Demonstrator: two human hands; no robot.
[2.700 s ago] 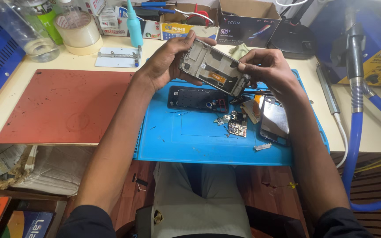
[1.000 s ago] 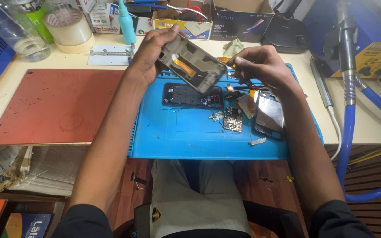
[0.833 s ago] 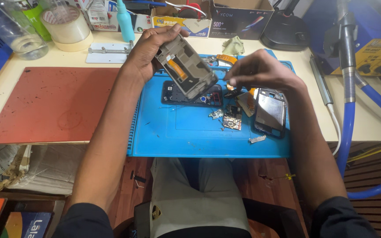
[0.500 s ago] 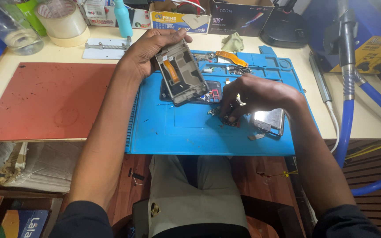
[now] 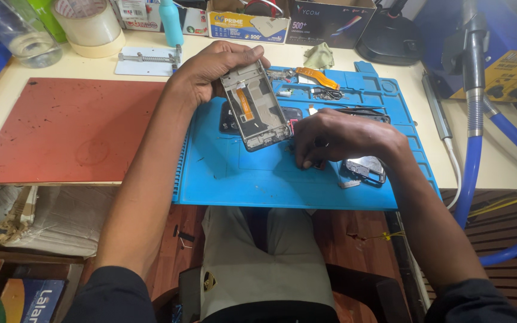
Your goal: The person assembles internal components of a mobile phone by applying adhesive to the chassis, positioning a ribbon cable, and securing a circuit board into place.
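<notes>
1. Blue mat (image 5: 240,179) under both hands; left hand (image 5: 213,72) still grips the opened phone frame (image 5: 257,106)
2. Right hand (image 5: 336,136) has dropped beside it, fingertips pinched on small parts, hidden

An opened phone frame (image 5: 256,105) — grey, rectangular, with an orange flex strip running down its upper middle — is being held tilted above the blue mat (image 5: 252,179), its lower end toward the mat's centre. It is being gripped at its top and left edge by the left hand (image 5: 216,72). Just beside its lower right corner, small loose parts (image 5: 306,161) are being covered by the right hand (image 5: 336,136) — too hidden for their kind to be told.
</notes>
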